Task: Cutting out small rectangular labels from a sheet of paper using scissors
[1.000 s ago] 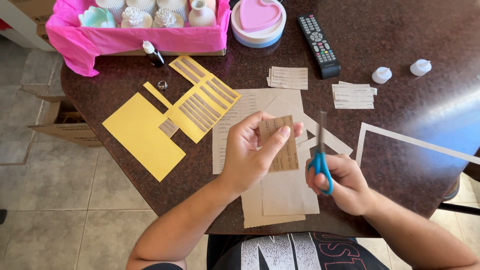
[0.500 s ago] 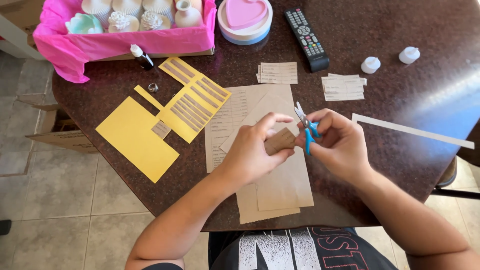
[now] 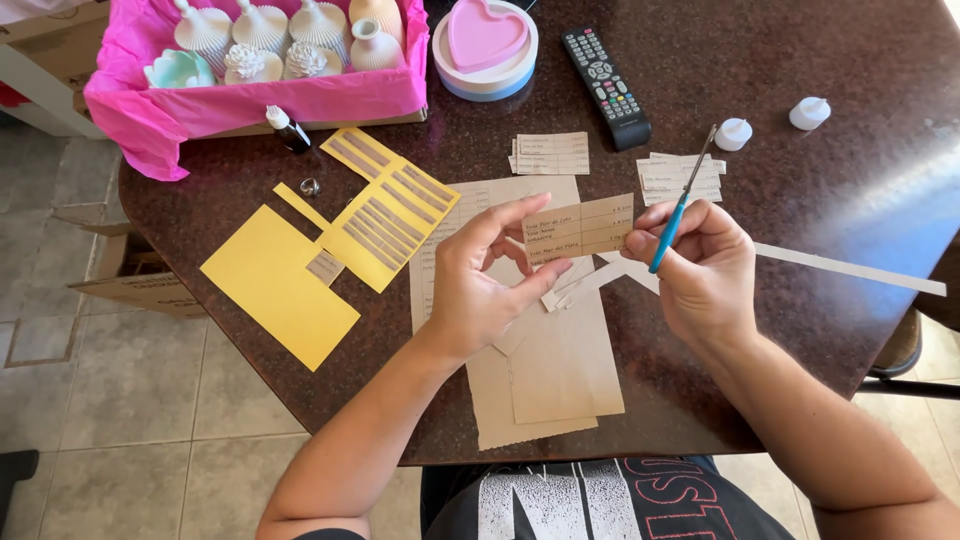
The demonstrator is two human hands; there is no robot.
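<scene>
The left hand (image 3: 480, 290) holds a small tan paper slip (image 3: 578, 229) up above the counter (image 3: 800, 200), fingers pinching its left end, thumb below and forefinger on top. The slip is a flat rectangle of brown kraft paper, printed face toward the camera, ruled into rows with a narrow column at its right; the print is too small to make out. Its right edge sits just beside the right hand (image 3: 700, 270).

The right hand's fingers are curled tight around blue-handled scissors (image 3: 680, 205), the thin blades pointing up and away toward a white tea-light candle (image 3: 733, 134). The blades look pressed together, though they are seen edge-on and thin, so that is hard to judge. The handle loops are buried in the fist.

Under the hands lie larger kraft sheets (image 3: 545, 370) and loose trimmings, partly covered by the left hand. A long white paper strip (image 3: 850, 270) runs out from behind the right hand. Stacks of cut slips (image 3: 552, 154) lie farther back. Yellow card sheets (image 3: 280, 285) lie to the left, a black remote control (image 3: 604, 72) beyond, and a pink-lined box (image 3: 150, 105) is cut off by the top edge.
</scene>
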